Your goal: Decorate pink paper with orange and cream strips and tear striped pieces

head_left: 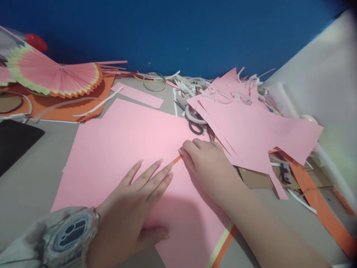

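A large pink paper sheet (134,130) lies on the grey table, with a yellow and orange border (223,247) along its lower right edge. My left hand (139,193) rests flat on the paper, fingers stretched out, a watch on its wrist. Beside its fingertips, my right hand (203,156) is closed at the paper's right side, fingers bent over the edge. A short piece of orange edge (177,159) shows between the two hands. What sits beneath the right fingers is mostly hidden.
A pleated pink, yellow and orange paper fan (61,78) lies at the back left on orange paper. Grey-handled scissors (195,124) are partly under cut pink sheets (245,126). A roll of clear tape (154,82), white paper scraps (192,85) and orange strips (315,193) lie around.
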`<control>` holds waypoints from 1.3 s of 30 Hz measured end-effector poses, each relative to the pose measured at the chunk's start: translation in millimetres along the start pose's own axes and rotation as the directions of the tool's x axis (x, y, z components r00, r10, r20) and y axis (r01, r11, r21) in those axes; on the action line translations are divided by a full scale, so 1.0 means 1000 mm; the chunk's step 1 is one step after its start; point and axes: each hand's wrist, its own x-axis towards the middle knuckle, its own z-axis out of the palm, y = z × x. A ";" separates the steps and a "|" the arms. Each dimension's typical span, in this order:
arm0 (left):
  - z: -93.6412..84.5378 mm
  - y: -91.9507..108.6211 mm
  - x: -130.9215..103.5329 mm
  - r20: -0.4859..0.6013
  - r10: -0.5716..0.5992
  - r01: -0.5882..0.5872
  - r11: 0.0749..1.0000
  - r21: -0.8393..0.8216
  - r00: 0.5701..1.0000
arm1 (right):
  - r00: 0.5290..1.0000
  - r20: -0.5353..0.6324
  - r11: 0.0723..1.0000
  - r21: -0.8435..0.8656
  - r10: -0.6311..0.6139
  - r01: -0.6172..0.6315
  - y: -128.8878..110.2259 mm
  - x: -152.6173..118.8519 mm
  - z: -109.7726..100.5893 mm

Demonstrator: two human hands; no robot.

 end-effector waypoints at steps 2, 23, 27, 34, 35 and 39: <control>0.000 0.000 0.000 0.004 0.002 -0.002 1.000 -0.004 1.000 | 1.000 0.005 1.000 0.001 -0.001 0.001 0.000 0.000 0.000; 0.001 0.001 -0.002 -0.023 0.008 -0.008 1.000 -0.002 1.000 | 0.998 -0.041 0.998 -0.048 0.045 -0.047 -0.001 -0.001 -0.002; 0.001 0.000 -0.003 -0.036 0.017 -0.017 1.000 0.006 0.999 | 0.997 -0.040 0.996 -0.044 0.071 -0.073 0.001 0.000 -0.003; 0.003 0.000 -0.001 -0.033 0.014 -0.013 1.000 0.024 0.999 | 0.990 -0.015 0.988 0.068 0.141 -0.139 0.002 0.000 -0.004; 0.003 0.000 -0.001 -0.032 0.015 -0.014 1.000 0.025 0.999 | 0.989 -0.021 0.986 0.073 0.149 -0.148 0.002 0.000 -0.003; 0.002 0.000 -0.001 -0.030 0.016 -0.015 1.000 0.024 0.999 | 0.983 -0.058 0.983 0.071 0.176 -0.172 0.002 0.001 0.000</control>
